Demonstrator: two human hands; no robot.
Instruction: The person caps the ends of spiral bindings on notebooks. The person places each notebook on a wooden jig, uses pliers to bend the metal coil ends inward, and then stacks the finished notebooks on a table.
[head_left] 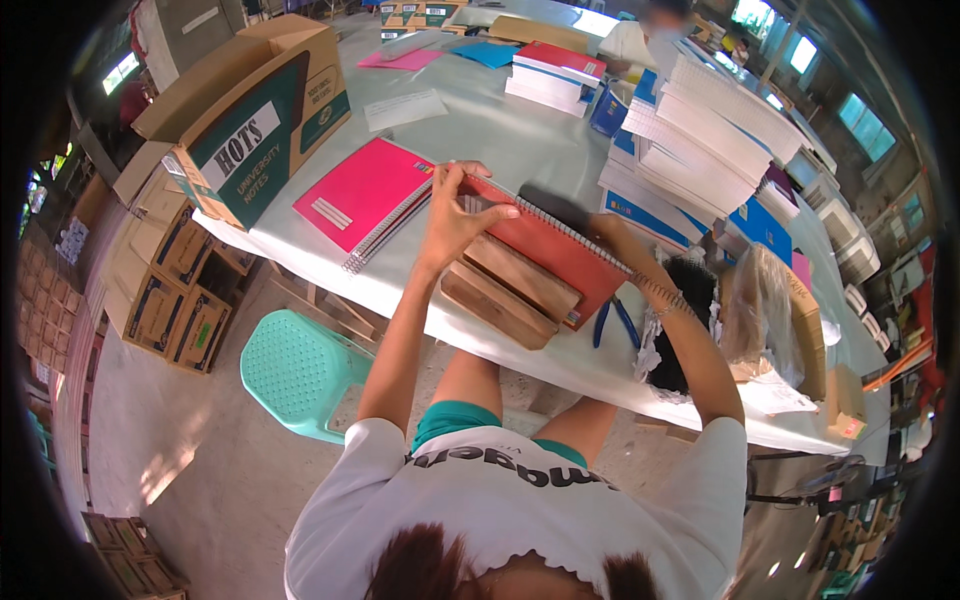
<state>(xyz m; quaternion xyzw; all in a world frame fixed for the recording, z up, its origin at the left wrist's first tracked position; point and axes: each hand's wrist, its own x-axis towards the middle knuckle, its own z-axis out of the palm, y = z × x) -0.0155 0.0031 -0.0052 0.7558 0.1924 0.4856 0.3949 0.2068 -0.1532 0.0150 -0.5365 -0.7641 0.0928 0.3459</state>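
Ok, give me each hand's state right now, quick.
Left hand: closed, thumb and fingers holding the red spiral notebook.
Right hand: at the notebook's far side, fingers mostly hidden; grip cannot be told.

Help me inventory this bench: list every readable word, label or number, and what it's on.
I won't copy wording, but print stands here:
Carton: bold black letters on white, pale print below.
Shirt: large black letters, not fully readable.
Pink notebook: small multicoloured mark, too small to read.
Red notebook: small corner mark, unreadable.
Lower cartons: pale print, too blurred.
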